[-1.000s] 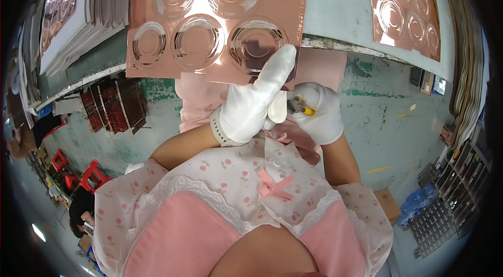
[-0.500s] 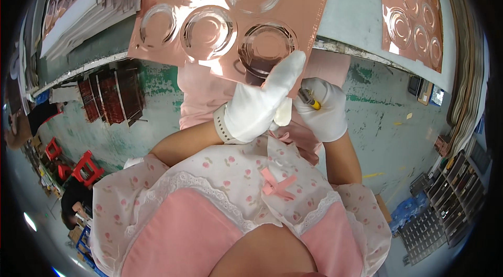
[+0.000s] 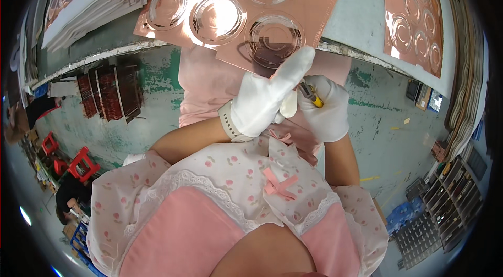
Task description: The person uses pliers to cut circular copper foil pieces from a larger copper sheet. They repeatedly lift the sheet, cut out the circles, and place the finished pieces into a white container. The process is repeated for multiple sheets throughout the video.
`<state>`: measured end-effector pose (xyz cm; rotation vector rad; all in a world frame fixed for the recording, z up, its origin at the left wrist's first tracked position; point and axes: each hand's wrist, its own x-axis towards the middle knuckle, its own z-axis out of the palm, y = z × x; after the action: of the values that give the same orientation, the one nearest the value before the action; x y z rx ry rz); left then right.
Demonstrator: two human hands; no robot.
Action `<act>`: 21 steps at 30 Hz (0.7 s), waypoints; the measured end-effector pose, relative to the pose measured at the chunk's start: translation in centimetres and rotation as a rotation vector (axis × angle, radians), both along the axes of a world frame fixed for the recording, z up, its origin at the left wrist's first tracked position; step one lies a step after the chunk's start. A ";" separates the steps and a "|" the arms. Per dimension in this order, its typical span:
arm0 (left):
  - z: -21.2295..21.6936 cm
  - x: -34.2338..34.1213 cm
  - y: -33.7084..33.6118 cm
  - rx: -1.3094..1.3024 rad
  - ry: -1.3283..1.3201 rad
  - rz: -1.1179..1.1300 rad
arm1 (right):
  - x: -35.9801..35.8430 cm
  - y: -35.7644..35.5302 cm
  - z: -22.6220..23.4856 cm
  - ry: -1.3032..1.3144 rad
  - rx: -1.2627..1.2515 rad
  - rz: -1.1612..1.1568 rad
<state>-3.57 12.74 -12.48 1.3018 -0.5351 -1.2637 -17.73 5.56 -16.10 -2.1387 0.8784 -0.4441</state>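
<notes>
The white-gloved left hand [image 3: 264,100] is reaching open, fingers extended, touching the copper-coloured sheet with clear ring shapes [image 3: 262,20]; the white-gloved right hand [image 3: 326,109] is gripping closed around a yellow-handled tool [image 3: 312,95].

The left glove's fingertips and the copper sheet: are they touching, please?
Touching: the head view shows the left hand fingertips pressed on the copper sheet edge.

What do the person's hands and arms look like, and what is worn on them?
Both hands wear plain white fabric gloves. The left hand glove ends in a ribbed, elastic-looking cuff at the wrist; the right hand glove is the same white, its cuff mostly hidden. The forearms are bare. Short white sleeves with a small pink floral print and lace trim cover the upper arms.
</notes>
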 end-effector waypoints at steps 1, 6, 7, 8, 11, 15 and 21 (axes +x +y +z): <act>0.3 0.0 -0.3 0.032 0.081 0.037 | 0.2 0.0 0.1 0.010 0.004 0.002; 0.7 -0.4 -0.7 0.190 0.119 0.073 | 0.1 0.4 -0.2 0.008 -0.021 0.050; 0.3 -0.5 -0.6 0.153 0.061 0.070 | 0.0 0.4 -0.1 0.006 -0.018 0.055; -1.0 -0.8 0.1 0.039 -0.032 0.055 | 0.0 0.4 -0.1 0.014 -0.029 0.069; -2.1 -1.1 0.5 -0.139 -0.376 0.035 | -0.3 0.1 -0.4 0.043 -0.068 0.116; -2.5 -0.8 0.1 -0.234 -0.767 0.005 | -0.5 -0.3 -0.3 0.103 -0.118 0.163; -1.3 0.2 0.2 0.031 -0.202 -0.075 | -0.3 -1.4 1.6 0.197 -0.175 0.297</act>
<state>-3.39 12.94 -13.76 1.4561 -0.7153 -1.2129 -18.06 4.21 -14.51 -2.4576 0.6289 -0.1650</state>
